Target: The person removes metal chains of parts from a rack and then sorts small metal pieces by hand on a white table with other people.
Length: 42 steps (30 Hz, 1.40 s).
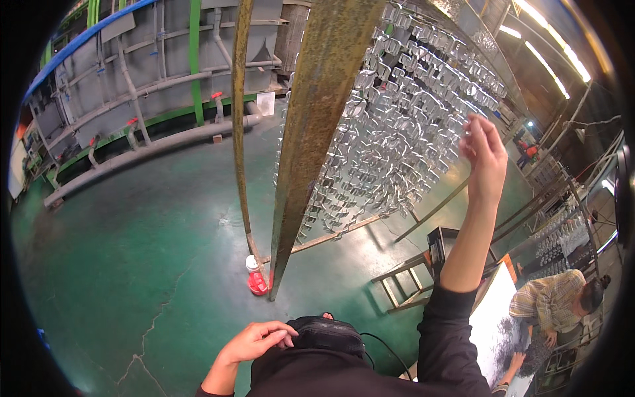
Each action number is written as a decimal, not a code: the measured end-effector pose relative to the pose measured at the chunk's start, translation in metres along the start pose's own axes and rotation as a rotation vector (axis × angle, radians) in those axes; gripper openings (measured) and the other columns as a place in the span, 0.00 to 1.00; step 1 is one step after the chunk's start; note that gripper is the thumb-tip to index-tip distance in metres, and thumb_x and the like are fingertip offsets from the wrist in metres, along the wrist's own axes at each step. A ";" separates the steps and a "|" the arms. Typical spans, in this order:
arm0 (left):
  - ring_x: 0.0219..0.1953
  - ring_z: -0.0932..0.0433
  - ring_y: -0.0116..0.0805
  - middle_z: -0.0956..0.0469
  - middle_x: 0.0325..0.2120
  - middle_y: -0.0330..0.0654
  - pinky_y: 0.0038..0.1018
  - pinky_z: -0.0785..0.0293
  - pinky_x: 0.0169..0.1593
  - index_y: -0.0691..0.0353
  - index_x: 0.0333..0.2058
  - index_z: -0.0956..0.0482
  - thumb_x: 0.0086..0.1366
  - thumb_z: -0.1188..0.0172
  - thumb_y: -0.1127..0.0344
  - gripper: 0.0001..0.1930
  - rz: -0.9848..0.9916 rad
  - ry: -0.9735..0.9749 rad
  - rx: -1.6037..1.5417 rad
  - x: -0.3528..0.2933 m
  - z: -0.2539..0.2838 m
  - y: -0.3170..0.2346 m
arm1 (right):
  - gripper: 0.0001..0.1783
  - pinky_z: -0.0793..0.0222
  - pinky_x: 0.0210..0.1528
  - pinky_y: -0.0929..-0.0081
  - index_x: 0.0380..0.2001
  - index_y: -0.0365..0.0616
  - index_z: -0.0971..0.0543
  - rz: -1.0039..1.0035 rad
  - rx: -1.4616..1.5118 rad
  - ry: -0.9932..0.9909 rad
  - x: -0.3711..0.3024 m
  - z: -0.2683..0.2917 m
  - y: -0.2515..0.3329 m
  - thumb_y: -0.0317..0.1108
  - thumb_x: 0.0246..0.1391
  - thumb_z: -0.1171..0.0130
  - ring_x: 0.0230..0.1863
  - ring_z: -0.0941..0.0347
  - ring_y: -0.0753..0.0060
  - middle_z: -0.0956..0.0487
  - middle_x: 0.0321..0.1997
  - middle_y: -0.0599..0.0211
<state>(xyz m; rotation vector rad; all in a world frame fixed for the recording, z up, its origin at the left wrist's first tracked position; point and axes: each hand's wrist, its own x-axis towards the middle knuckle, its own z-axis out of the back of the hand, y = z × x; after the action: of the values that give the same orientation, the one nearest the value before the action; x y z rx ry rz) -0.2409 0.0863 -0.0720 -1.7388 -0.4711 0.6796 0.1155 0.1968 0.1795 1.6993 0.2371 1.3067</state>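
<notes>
My right hand [486, 153] is raised at the right edge of a tall rack hung with rows of small shiny bent metal parts [397, 126]. Its fingers are curled together close to the outermost parts; whatever lies between the fingertips is too small to make out. Low down, my left hand [260, 340] hovers by the black waist bag [325, 336], fingers loosely bent and thumb apart, with nothing visible in it. Whether its fingertips touch the bag cannot be told. A rusty yellowish upright [317, 139] of the rack stands between me and part of the metal pieces.
A red and white container [256, 278] stands at the foot of the rack. Right of it are a metal stool-like frame [405, 281] and a white table [491, 314], where another person [552, 298] works over dark small pieces. Grey pipes [159, 135] run along the far left.
</notes>
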 end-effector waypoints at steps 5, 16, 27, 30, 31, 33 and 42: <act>0.30 0.26 0.22 0.22 0.28 0.37 0.19 0.30 0.36 0.62 0.40 0.24 0.64 0.54 0.65 0.12 -0.016 -0.212 0.050 0.002 -0.024 0.003 | 0.13 0.39 0.25 0.88 0.39 0.41 0.24 -0.056 0.163 0.065 0.077 0.001 -0.027 0.37 0.52 0.45 0.25 0.33 0.87 0.25 0.30 0.74; 0.31 0.26 0.23 0.23 0.29 0.38 0.21 0.29 0.38 0.65 0.40 0.25 0.64 0.54 0.68 0.11 -0.093 -0.436 -0.010 0.074 -0.082 0.001 | 0.13 0.37 0.23 0.85 0.35 0.43 0.22 0.017 0.135 0.273 0.181 -0.050 -0.094 0.38 0.47 0.41 0.24 0.32 0.85 0.23 0.30 0.73; 0.30 0.28 0.23 0.23 0.30 0.40 0.19 0.31 0.36 0.68 0.41 0.27 0.65 0.56 0.70 0.11 -0.094 -0.651 -0.061 0.137 -0.126 -0.011 | 0.11 0.36 0.23 0.84 0.36 0.42 0.24 0.022 0.207 0.213 0.267 -0.114 -0.135 0.35 0.50 0.44 0.24 0.28 0.83 0.23 0.31 0.71; 0.30 0.28 0.23 0.23 0.30 0.41 0.20 0.31 0.36 0.69 0.40 0.27 0.64 0.56 0.71 0.11 -0.086 -0.709 -0.060 0.148 -0.140 -0.013 | 0.09 0.28 0.30 0.77 0.28 0.40 0.20 -0.058 0.230 0.087 0.287 -0.134 -0.138 0.34 0.44 0.41 0.21 0.24 0.75 0.20 0.28 0.64; 0.30 0.28 0.24 0.23 0.29 0.42 0.21 0.31 0.36 0.69 0.40 0.27 0.64 0.56 0.71 0.11 -0.084 -0.740 -0.063 0.149 -0.144 -0.012 | 0.11 0.28 0.32 0.74 0.29 0.40 0.21 -0.110 0.252 0.077 0.287 -0.139 -0.134 0.35 0.43 0.41 0.24 0.23 0.71 0.20 0.29 0.62; 0.30 0.28 0.26 0.23 0.29 0.43 0.22 0.31 0.37 0.69 0.39 0.27 0.63 0.56 0.72 0.11 -0.078 -0.745 -0.069 0.157 -0.147 -0.021 | 0.15 0.29 0.38 0.66 0.30 0.43 0.20 -0.068 0.167 -0.054 0.324 -0.150 -0.156 0.41 0.40 0.41 0.34 0.24 0.56 0.21 0.32 0.55; 0.31 0.29 0.23 0.24 0.29 0.36 0.19 0.34 0.39 0.64 0.41 0.26 0.63 0.52 0.67 0.11 -0.009 -0.953 -0.131 0.162 -0.180 -0.042 | 0.14 0.30 0.40 0.63 0.28 0.48 0.20 -0.211 0.297 -0.175 0.336 -0.174 -0.135 0.44 0.39 0.41 0.38 0.25 0.54 0.21 0.33 0.56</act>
<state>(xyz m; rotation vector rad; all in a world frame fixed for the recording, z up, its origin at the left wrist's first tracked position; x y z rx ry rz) 0.0010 0.0680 -0.0321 -1.4363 -1.1842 1.4928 0.1587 0.5802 0.2918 1.9665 0.5131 0.9971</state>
